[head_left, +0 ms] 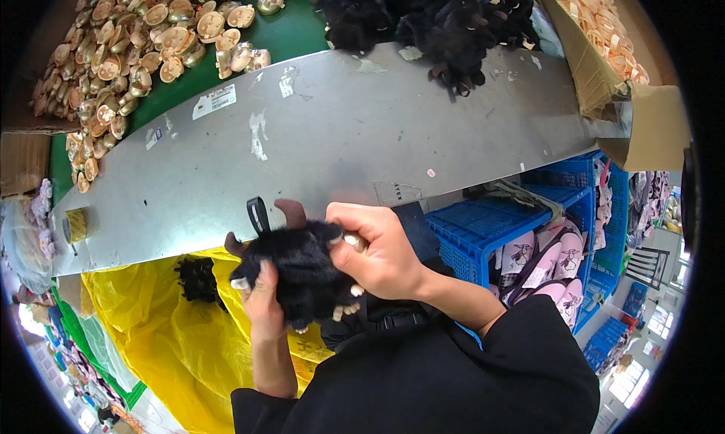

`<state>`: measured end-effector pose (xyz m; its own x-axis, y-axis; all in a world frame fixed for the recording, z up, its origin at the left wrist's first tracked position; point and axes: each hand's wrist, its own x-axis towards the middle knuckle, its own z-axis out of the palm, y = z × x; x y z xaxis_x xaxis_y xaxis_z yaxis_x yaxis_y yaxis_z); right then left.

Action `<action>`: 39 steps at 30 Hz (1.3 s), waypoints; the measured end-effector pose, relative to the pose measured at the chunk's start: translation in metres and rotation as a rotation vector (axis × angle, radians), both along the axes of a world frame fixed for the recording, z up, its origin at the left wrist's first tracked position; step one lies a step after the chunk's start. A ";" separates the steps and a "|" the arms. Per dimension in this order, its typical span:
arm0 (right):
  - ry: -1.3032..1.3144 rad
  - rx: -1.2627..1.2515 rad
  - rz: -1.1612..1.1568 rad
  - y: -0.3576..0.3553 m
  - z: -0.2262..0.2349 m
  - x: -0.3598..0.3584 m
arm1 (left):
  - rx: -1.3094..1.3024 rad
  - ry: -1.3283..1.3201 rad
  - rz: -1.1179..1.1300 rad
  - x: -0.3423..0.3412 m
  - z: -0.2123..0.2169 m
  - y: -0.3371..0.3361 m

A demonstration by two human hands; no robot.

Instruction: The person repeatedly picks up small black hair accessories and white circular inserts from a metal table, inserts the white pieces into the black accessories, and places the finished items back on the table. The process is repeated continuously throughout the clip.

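A black plush toy [291,264] with brown horns and a black ribbon loop on top is held in front of me, over the near edge of the metal table. My left hand [264,302] grips its left side, thumb on the fur. On the other side my right hand [381,253] is closed at the toy's upper right, its fingers pressed to the fur. A small shiny gold piece [354,242] shows between those right fingers, and most of it is hidden. Pale little tips, like claws, stick out at the toy's lower edge.
The metal table [317,132] carries scraps of tape and labels. Gold, peach-backed shell pieces [174,45] are heaped at far left; black plush toys [453,26] lie at the back. A cardboard box [589,64], blue crates [483,226] and a yellow bag [166,321] stand around.
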<state>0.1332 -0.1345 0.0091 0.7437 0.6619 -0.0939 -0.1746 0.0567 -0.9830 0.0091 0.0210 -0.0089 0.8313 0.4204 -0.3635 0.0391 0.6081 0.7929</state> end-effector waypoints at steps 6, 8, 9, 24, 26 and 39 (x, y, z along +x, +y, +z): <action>0.329 0.029 0.097 0.002 -0.003 0.005 | 0.068 0.032 -0.040 -0.003 -0.001 0.010; 0.339 0.013 0.142 0.003 -0.007 0.005 | 0.083 0.052 -0.133 -0.008 0.003 0.015; 0.316 -0.003 0.157 0.004 -0.010 0.003 | 0.106 0.054 -0.158 -0.012 0.004 0.017; 0.140 -0.077 0.178 0.004 -0.014 0.018 | 0.401 0.109 -0.237 -0.011 0.017 0.006; 0.164 -0.162 0.279 0.004 -0.008 0.023 | 0.552 0.170 -0.238 -0.009 0.016 0.004; 0.349 0.072 0.112 -0.001 0.000 0.011 | 0.413 0.081 -0.081 0.018 0.019 -0.015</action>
